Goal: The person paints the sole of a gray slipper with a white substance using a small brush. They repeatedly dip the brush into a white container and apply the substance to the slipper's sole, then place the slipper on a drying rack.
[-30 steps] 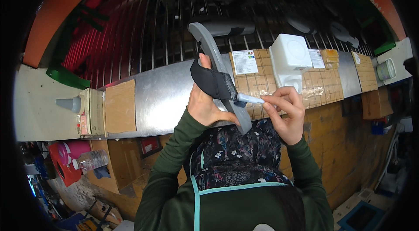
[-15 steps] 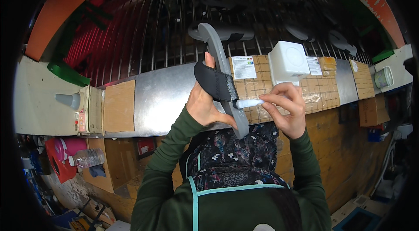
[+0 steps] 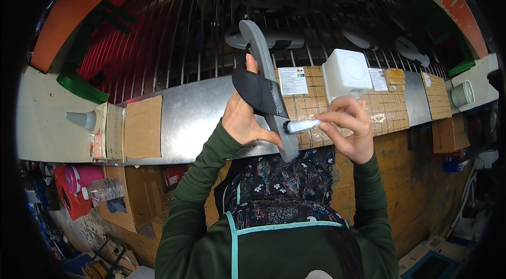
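My left hand (image 3: pixel 241 121) grips a grey-soled sandal (image 3: pixel 256 42) tilted on its edge, with the thumb on the sole near its lower end and the other fingers under the wide black strap (image 3: pixel 258 92). Between the thumb and fingers of my right hand (image 3: pixel 349 127) is a small white brush (image 3: pixel 304 125). Its dark bristles touch the side edge of the sole, just below the strap's end. A shiny wet-looking streak runs along the sole edge by the strap.
A white square container (image 3: pixel 346 74) stands on a taped cardboard sheet (image 3: pixel 387 109) on the metal ledge (image 3: pixel 192 121). Beyond it, several sandals, one of them grey (image 3: pixel 237 38), lie on a rack of metal rollers. A yellow block (image 3: pixel 395 77) sits right of the container.
The brush tip has shifted slightly down along the sole edge. The sandal has moved a little up and left, still in my left hand.
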`<state>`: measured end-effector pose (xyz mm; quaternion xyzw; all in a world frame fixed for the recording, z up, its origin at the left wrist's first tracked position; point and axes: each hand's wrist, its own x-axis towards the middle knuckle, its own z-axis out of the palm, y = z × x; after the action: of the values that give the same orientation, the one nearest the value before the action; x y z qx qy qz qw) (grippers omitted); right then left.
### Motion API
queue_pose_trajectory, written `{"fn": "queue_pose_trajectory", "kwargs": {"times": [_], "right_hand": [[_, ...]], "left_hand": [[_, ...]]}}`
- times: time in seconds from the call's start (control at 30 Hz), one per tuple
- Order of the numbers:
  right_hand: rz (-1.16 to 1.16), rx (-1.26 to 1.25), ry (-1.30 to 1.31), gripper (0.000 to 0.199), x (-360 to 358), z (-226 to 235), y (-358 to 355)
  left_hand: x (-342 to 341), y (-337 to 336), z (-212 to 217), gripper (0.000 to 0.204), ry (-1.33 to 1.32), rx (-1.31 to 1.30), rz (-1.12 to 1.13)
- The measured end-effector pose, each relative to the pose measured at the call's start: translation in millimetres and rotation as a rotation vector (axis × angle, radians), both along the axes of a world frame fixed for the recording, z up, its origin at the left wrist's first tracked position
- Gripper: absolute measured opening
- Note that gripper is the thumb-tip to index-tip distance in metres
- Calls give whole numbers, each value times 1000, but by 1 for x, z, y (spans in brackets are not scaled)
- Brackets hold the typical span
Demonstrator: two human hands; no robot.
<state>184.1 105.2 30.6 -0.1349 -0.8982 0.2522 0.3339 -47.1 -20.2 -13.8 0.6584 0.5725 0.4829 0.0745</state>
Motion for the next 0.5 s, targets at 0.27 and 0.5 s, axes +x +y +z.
{"fn": "queue_pose_trajectory", "kwargs": {"times": [0.27, 0.5], "right_hand": [[-81, 44, 64, 17, -6, 0, -2], [-31, 51, 39, 19, -4, 3, -1]], "left_hand": [[6, 1, -1, 173, 15, -21, -33], [3, 2, -2, 173, 40, -11, -24]]}}
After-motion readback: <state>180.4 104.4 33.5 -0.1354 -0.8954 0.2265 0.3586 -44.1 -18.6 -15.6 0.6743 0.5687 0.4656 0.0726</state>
